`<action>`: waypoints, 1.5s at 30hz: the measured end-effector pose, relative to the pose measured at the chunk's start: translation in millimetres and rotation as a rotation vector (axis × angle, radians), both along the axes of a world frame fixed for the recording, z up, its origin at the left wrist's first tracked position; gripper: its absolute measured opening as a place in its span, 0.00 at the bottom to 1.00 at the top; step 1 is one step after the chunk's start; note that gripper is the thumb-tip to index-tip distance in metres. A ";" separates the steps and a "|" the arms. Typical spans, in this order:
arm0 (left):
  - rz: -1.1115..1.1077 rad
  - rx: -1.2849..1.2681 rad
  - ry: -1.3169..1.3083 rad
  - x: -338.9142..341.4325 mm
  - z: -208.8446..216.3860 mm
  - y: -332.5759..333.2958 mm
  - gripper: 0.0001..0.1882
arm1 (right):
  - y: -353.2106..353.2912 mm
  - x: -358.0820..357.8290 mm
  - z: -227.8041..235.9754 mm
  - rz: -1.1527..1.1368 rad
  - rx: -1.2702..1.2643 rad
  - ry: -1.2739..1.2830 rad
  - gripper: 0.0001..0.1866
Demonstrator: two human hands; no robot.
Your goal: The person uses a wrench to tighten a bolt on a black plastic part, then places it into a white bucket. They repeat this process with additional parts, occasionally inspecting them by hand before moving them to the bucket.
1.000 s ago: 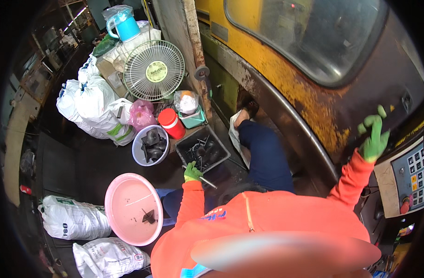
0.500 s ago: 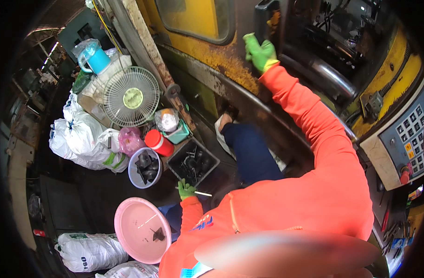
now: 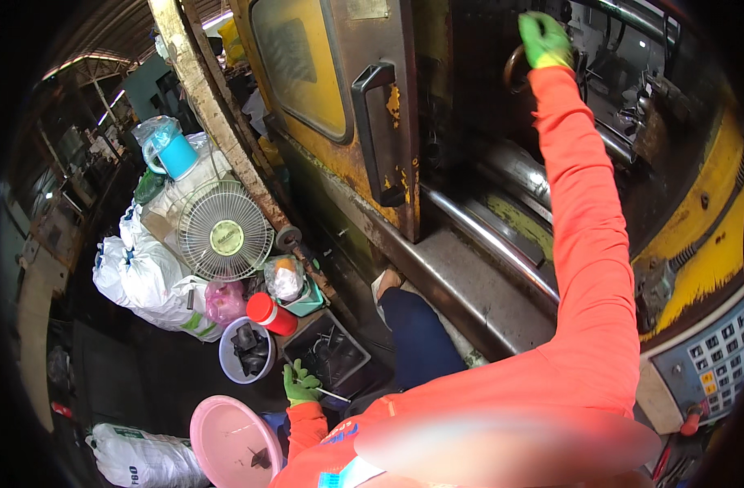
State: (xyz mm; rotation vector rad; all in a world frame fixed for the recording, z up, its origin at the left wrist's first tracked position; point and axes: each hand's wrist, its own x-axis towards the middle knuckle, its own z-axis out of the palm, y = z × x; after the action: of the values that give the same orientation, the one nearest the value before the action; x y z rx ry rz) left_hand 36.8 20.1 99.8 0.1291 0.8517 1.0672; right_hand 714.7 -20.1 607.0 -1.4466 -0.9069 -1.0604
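Head view: right hand [image 3: 544, 39] stretched past the open door [image 3: 382, 41] into the machine [image 3: 705, 244], beyond a silver bar [image 3: 490, 244]; fingers blurred, no telling whether spread or holding anything. Left hand [image 3: 301, 384] by the tray [image 3: 330, 396], grip narrow, closed on a pale rod [image 3: 335, 396] just beside the near corner. Step in hand, by judgement: a reach inside the machine, rod held aside. Next move likely calls for keeping the sleeve off bar and door edge, both close to the way. Beyond the tray's left edge: a bowl [image 3: 228, 370] of dark parts [image 3: 252, 342] and a red jug [image 3: 271, 314]; farther out, a fan [image 3: 226, 236].
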 end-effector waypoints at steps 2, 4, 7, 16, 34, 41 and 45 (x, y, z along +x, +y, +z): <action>-0.003 0.028 0.026 10.4 9.7 -1.0 0.19 | -7.2 77.8 -14.5 -0.140 -0.004 0.229 0.24; -0.024 0.030 0.058 15.3 12.7 -3.2 0.19 | -22.9 146.2 -36.1 -0.301 -0.128 0.395 0.29; -0.004 -0.008 0.118 17.6 12.4 -2.2 0.19 | -24.2 213.5 -65.1 -0.501 -0.088 0.476 0.35; 0.076 0.049 0.152 8.6 39.7 18.4 0.17 | -46.7 257.9 -61.4 -0.683 -0.461 0.356 0.27; -0.543 1.198 0.196 136.4 294.8 -24.8 0.24 | -35.4 -262.8 -77.1 0.218 -0.350 -1.241 0.15; -0.064 0.763 0.314 79.8 271.6 -45.8 0.09 | -4.3 -383.5 -171.6 0.601 -0.510 -1.301 0.17; 0.187 0.663 0.725 -23.8 199.4 -55.7 0.10 | 22.8 -367.6 -154.3 0.424 -0.408 -1.036 0.17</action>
State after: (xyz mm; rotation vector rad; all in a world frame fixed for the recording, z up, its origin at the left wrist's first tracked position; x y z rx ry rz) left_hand 13.0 -35.6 299.3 1.0593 1.1296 1.4790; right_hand 347.1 2.7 452.6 -0.8598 -2.1560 -1.3338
